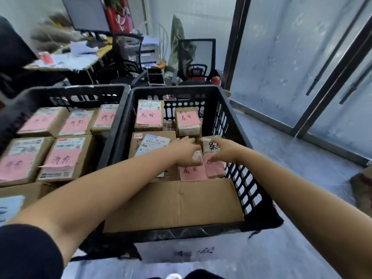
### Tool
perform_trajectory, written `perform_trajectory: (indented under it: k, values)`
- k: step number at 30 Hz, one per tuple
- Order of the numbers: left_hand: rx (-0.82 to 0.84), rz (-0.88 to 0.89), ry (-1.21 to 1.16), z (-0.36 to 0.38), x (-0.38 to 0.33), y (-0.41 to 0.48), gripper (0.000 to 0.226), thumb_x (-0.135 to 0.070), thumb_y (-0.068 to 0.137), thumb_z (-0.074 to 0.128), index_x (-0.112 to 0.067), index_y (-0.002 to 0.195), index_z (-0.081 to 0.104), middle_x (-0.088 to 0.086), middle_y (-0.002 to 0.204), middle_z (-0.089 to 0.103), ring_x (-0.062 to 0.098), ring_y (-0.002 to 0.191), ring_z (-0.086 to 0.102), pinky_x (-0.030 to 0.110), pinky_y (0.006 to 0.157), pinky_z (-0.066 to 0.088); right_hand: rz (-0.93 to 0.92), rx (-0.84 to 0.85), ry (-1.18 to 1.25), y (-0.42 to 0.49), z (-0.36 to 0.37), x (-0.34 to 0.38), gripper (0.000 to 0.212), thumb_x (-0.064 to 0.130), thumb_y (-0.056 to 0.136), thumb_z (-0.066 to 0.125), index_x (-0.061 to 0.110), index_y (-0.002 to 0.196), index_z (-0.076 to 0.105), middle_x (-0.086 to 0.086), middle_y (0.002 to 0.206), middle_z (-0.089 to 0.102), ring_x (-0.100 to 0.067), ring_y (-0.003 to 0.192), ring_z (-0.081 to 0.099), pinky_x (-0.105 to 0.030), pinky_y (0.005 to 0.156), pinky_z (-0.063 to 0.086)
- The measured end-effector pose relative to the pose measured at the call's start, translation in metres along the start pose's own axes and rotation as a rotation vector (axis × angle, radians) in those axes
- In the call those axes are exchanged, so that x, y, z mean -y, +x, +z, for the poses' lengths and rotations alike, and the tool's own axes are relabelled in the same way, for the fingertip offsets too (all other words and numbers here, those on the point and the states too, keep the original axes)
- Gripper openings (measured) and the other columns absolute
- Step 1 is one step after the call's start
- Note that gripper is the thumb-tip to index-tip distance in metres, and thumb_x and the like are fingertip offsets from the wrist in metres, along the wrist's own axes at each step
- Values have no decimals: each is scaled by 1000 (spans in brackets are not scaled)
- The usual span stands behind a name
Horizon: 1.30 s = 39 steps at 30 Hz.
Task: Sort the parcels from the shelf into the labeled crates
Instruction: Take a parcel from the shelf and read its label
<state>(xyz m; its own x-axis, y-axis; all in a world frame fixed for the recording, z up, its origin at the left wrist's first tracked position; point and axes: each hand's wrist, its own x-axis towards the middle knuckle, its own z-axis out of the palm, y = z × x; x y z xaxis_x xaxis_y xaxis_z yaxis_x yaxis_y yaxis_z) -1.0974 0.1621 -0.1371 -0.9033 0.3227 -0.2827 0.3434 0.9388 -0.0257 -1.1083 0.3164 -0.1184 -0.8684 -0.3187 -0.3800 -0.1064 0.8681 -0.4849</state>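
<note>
Black plastic forms the left crate (80,91), and we see it packed with cardboard parcels (62,158), each wearing a pink slip with handwritten characters. Our dark sleeve (26,252) sits at the lower left corner, and the bare forearm runs up from it into the right crate (237,127), which stands just beside the first one and has slotted walls. Along its near wall lies a big plain carton (181,204). Behind that a parcel with a white shipping label (153,143) lies flat, and two pink-slipped parcels (149,115) sit near the far wall. Our left hand (185,152) rests with bent fingers against the left side of a small parcel (211,146) marked in black ink; we cannot tell whether it truly grips. Our right hand (223,151) curls round the same small parcel from the right, so both hands meet close together inside the crate, above two more pink-labelled boxes (193,172). Farther right, past the crate wall, a glass door (302,67) with dark frames rises from the grey floor (291,158).
</note>
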Motion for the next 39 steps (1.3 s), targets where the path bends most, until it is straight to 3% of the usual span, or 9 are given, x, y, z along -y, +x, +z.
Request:
perform_trajectory:
  k: [7,11,15,17,23,28,33,39]
  values:
    - [-101,-306,-180,-17,-18,-62,65,-51,91,45,-14,143,33,9,147,34,24,134,33,39,109,31,-304,-42,19,-27,-30,13,65,18,86,65,11,142,34,-11,142,43,-25,129,42,-26,94,36]
    - [-187,-475,-251,-12,-33,-114,59,-47,94,42,-16,144,32,8,151,29,22,139,25,36,113,23,-470,-61,27,-43,-28,25,75,31,86,65,15,147,25,-10,149,32,-26,134,36,-38,104,35]
    - [-254,-609,-228,-2,-56,-172,52,-46,95,40,-16,138,41,6,144,39,22,133,34,39,107,32,-654,-42,32,-82,-6,54,69,37,85,64,15,142,32,-10,146,35,-24,124,41,-41,103,36]
    - [-286,-702,-199,5,-62,-206,51,-47,95,39,-14,133,46,7,134,47,24,126,40,40,101,37,-740,-31,-41,-102,13,68,77,43,83,64,18,145,27,-10,149,31,-27,132,36,-45,108,33]
    - [-333,-968,-176,38,-88,-323,59,-50,94,39,-13,139,39,10,144,39,24,132,35,39,107,32,-929,78,-164,-162,72,110,81,43,83,64,25,148,20,-5,153,21,-27,138,25,-44,108,33]
    - [-343,-1195,-184,65,-129,-430,55,-48,94,40,-14,138,39,10,142,41,25,130,35,37,107,31,-1142,205,-270,-228,136,161,88,49,81,66,20,148,19,-7,153,25,-30,140,22,-46,112,26]
    - [-246,-1445,-214,107,-185,-561,63,-50,96,35,-12,145,24,11,153,23,23,140,21,35,112,19,-1348,334,-216,-334,220,204,84,42,81,69,11,146,26,-11,149,32,-27,137,28,-35,111,24]
    - [-124,-1698,-216,156,-270,-713,66,-53,95,32,-14,147,20,9,155,20,25,142,17,38,115,17,-1485,517,-168,-473,333,229,84,45,81,67,17,147,24,-7,150,30,-26,139,24,-44,113,26]
